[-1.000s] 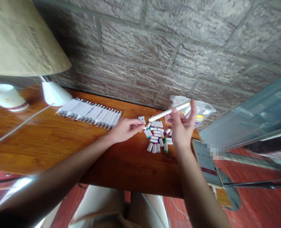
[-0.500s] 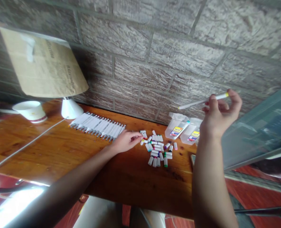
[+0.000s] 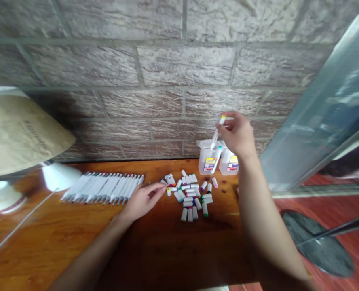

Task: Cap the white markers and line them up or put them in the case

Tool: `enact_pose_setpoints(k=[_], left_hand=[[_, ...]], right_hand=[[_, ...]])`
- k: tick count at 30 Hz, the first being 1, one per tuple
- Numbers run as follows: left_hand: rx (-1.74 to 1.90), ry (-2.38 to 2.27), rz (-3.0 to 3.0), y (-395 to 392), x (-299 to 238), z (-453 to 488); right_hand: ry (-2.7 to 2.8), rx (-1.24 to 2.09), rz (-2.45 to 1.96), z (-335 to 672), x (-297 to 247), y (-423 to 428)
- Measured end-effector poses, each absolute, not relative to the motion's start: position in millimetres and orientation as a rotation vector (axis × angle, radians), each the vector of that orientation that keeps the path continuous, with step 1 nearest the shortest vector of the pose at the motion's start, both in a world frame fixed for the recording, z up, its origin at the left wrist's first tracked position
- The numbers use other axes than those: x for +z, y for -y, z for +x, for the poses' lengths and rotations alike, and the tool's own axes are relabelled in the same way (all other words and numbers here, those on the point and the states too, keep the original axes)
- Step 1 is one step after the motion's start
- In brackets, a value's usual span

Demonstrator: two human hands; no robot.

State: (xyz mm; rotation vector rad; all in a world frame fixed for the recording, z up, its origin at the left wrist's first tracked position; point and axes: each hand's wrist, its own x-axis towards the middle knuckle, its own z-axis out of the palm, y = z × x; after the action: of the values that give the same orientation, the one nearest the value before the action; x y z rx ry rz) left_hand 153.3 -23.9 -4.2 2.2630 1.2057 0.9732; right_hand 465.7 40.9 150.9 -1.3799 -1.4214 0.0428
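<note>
My right hand (image 3: 237, 131) grips a white marker (image 3: 216, 136) near its yellow upper end. The marker is tilted, its lower part at the mouth of the left clear plastic case (image 3: 203, 161). In that case another marker with a turquoise end (image 3: 217, 157) leans. My left hand (image 3: 144, 199) rests low over the table, thumb and forefinger drawn together beside a yellow-ended marker cap (image 3: 172, 189); whether anything is pinched cannot be seen. Loose white caps with coloured ends (image 3: 188, 204) lie scattered to its right.
A row of white markers (image 3: 103, 188) lies left of my left hand on the wooden table (image 3: 61, 234). A second clear case (image 3: 224, 163) stands beside the first. Further left are a lamp (image 3: 58, 176), its cable and a paper cup (image 3: 3, 196). A brick wall rises behind.
My right hand has brought the marker left and down, turning it from nearly level to steep over the left case. My left hand stays by the caps. The view has swung right.
</note>
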Motion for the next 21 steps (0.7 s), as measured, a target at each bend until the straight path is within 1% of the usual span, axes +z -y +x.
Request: enact_pose_setpoints(k=[3,8,13,18,21], left_hand=[[0.992,-1.226,2.249,22.8,-3.0,152.7],[1.017,-1.256,2.220,21.6,-2.4,152.1],[1.012,-1.229,2.240,22.1,-3.2,153.2],[0.996,-1.234,2.234,23.9,-1.4,154.1],[1.002,-1.234,2.234,25.0,0.3,154.3]], right_hand=[[1.537,0.083,-1.508,463.4,150.2,-39.4],[1.688,0.200,-1.597,463.7,144.8,-41.5],[1.806,0.172,-1.659,464.6,141.4,-43.1],[1.768,0.426,-1.721,461.7,136.9,-44.2],[1.815,0.449,-1.755,458.6,136.7,-43.7]])
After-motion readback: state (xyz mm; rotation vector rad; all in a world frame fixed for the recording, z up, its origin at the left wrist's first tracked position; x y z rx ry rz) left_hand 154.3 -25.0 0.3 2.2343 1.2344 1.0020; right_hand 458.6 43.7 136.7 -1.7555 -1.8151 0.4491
